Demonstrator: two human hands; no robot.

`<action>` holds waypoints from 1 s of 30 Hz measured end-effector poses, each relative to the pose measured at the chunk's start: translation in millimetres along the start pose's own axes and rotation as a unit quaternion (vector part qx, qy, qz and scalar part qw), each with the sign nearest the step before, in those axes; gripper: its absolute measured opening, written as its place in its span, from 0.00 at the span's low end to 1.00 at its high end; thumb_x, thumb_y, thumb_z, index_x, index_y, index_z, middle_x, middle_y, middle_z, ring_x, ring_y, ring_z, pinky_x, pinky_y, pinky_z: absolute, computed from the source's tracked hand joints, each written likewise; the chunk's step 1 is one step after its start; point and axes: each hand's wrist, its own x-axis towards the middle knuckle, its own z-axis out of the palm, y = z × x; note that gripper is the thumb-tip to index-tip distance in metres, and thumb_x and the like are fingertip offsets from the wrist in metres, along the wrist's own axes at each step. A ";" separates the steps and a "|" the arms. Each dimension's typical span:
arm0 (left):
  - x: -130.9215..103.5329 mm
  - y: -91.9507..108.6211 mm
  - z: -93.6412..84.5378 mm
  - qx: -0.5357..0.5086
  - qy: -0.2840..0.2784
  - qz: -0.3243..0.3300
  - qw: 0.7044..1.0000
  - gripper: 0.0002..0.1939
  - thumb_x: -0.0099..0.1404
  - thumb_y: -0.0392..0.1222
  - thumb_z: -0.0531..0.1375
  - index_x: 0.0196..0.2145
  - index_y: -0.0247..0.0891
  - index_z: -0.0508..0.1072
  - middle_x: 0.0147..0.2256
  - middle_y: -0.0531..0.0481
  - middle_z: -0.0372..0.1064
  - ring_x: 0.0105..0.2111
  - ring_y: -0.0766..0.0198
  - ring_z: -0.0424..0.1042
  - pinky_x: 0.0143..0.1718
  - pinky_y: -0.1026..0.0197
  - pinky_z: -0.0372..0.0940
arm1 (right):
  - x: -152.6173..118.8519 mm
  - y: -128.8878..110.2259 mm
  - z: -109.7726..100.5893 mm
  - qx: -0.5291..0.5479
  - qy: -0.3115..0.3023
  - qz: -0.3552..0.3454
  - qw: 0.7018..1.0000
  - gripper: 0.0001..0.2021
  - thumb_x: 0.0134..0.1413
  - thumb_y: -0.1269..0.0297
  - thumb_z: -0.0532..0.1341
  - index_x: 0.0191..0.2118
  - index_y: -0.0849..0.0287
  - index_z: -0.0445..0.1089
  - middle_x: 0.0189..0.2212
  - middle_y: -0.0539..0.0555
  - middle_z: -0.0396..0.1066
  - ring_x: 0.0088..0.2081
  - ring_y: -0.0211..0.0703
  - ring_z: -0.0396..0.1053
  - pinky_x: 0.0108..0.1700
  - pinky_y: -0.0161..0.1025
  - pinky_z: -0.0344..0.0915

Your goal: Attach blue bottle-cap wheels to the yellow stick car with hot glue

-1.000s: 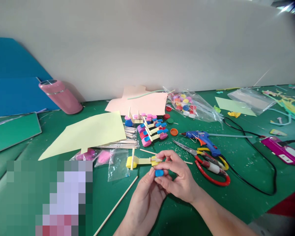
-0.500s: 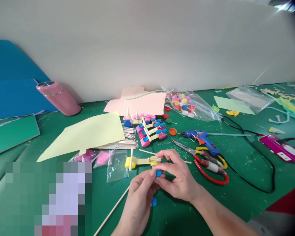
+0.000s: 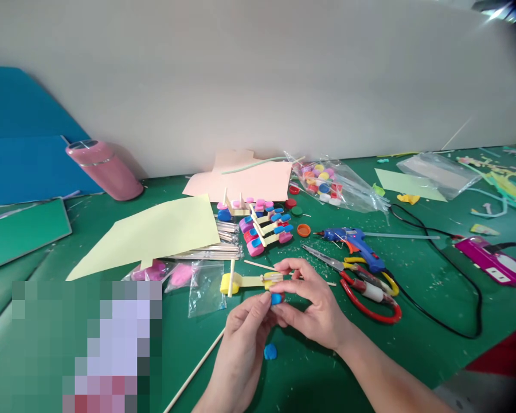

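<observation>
My left hand (image 3: 245, 344) and my right hand (image 3: 316, 307) meet at the front middle of the table. Between their fingertips is a small blue piece of modelling clay (image 3: 276, 299), pinched from both sides and partly covered. A second blue clay lump (image 3: 270, 351) lies on the table just below the hands. Right behind my fingers sits a small model (image 3: 250, 281) with a pale stick body, a yellow block at each end and a short stick across its left end. My right fingers partly overlap its right end.
Similar models (image 3: 266, 229) stand behind. On the right lie a blue glue gun (image 3: 348, 238), red-handled pliers (image 3: 370, 292) and a black cord. A pale yellow sheet (image 3: 155, 229), a pink bottle (image 3: 107, 170) and a bag of coloured caps (image 3: 327, 183) are farther back. A thin stick (image 3: 193, 376) lies front left.
My fingers have shifted slightly around the blue clay piece, which stays pinched between both hands. The blue lump below shows more fully now.
</observation>
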 end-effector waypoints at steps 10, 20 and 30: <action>-0.8 4.0 0.2 -0.017 -0.003 -0.028 0.999 0.04 0.52 0.37 0.64 0.24 0.33 0.77 0.24 0.48 0.72 0.29 0.66 0.68 0.35 0.66 0.63 | -0.6 -0.1 0.8 0.003 -0.021 -0.005 1.000 0.13 0.48 0.65 0.63 0.42 0.53 0.71 0.47 0.56 0.60 0.47 0.47 0.62 0.45 0.42 0.63; -0.6 2.5 0.1 -0.042 0.022 -0.041 0.998 0.03 0.51 0.36 0.65 0.23 0.33 0.77 0.23 0.49 0.73 0.29 0.67 0.69 0.34 0.68 0.63 | -0.3 -1.3 1.7 0.002 -0.031 0.009 0.999 0.13 0.46 0.64 0.64 0.41 0.54 0.71 0.47 0.56 0.60 0.46 0.45 0.63 0.45 0.41 0.63; -3.7 2.8 1.6 -0.086 -0.017 -0.059 0.994 0.07 0.56 0.39 0.61 0.28 0.33 0.77 0.29 0.46 0.75 0.30 0.63 0.71 0.33 0.63 0.65 | 1.1 -2.3 -0.1 0.049 -0.009 0.027 0.998 0.09 0.48 0.65 0.63 0.38 0.55 0.72 0.46 0.56 0.60 0.46 0.46 0.64 0.46 0.42 0.63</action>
